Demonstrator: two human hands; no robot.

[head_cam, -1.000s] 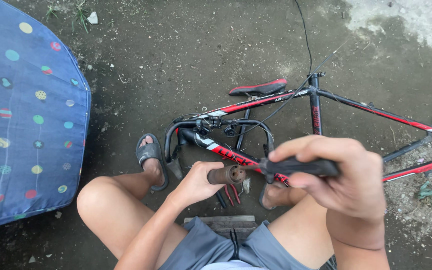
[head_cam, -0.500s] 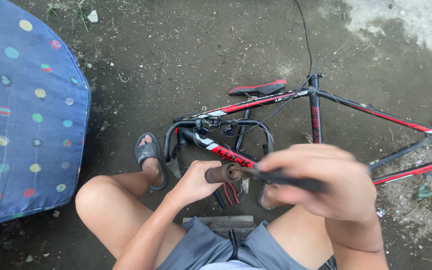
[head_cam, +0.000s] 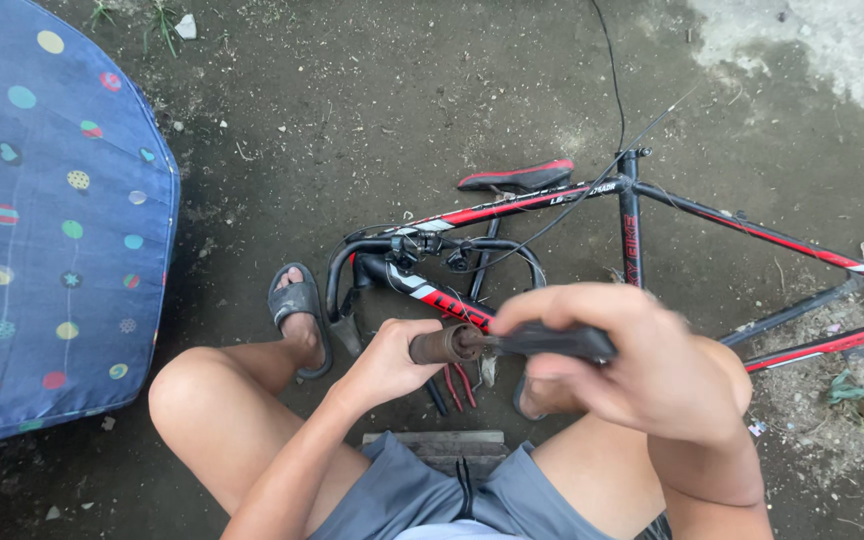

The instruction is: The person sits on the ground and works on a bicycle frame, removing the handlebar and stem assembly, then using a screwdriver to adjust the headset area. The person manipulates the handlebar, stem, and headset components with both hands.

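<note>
The left hand (head_cam: 387,362) is raised between the knees, forearm running up from the lower centre of the view. Its fingers are closed around a short brown cylindrical part (head_cam: 447,344), which points right, towards the other hand.

The right hand (head_cam: 642,365) is held at the same height, forearm rising from the lower right corner, wrist bent inward. Its fingers are curled shut around the dark handle of a tool (head_cam: 557,342). The tool lies roughly level, and its tip meets the right end of the brown cylindrical part. Whether the tip enters the part cannot be told. The hands are close together but do not touch.

Both hands are above the lap of a seated person in grey shorts (head_cam: 422,495). A grey sandal (head_cam: 297,305) is on the left foot.

Beyond the hands, a black and red bicycle frame (head_cam: 652,215) lies flat on the dirt ground (head_cam: 352,110), with its saddle (head_cam: 517,178) and black handlebar (head_cam: 352,262) attached. Red-handled pliers (head_cam: 462,385) lie on the ground below the hands. A blue dotted fabric (head_cam: 42,230) covers the left side of the view.
</note>
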